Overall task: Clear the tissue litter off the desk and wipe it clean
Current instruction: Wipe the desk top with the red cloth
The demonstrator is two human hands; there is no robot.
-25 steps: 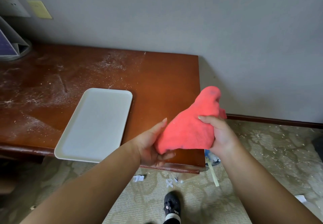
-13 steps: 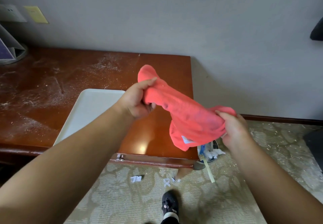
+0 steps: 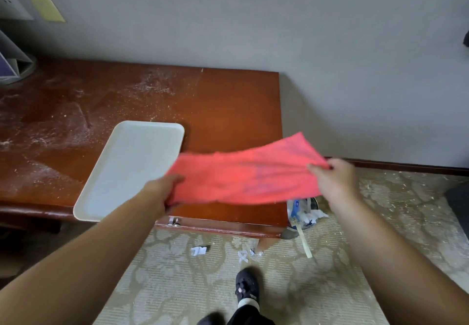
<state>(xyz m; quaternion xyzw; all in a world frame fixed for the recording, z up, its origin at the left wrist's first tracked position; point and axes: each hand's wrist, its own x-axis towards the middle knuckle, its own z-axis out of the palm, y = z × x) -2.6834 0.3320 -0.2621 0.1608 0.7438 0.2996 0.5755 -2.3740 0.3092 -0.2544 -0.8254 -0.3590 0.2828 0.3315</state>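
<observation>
Head view: a red, soft-napped cloth (image 3: 247, 176) is stretched flat in the air over the right end of the glossy wooden desk (image 3: 228, 101). The left hand (image 3: 162, 190) pinches its left edge, the right hand (image 3: 332, 177) its right corner. A smooth rectangular white tray (image 3: 127, 169) overhangs the desk's front edge. Pale dust (image 3: 50, 131) streaks the left part of the desktop.
</observation>
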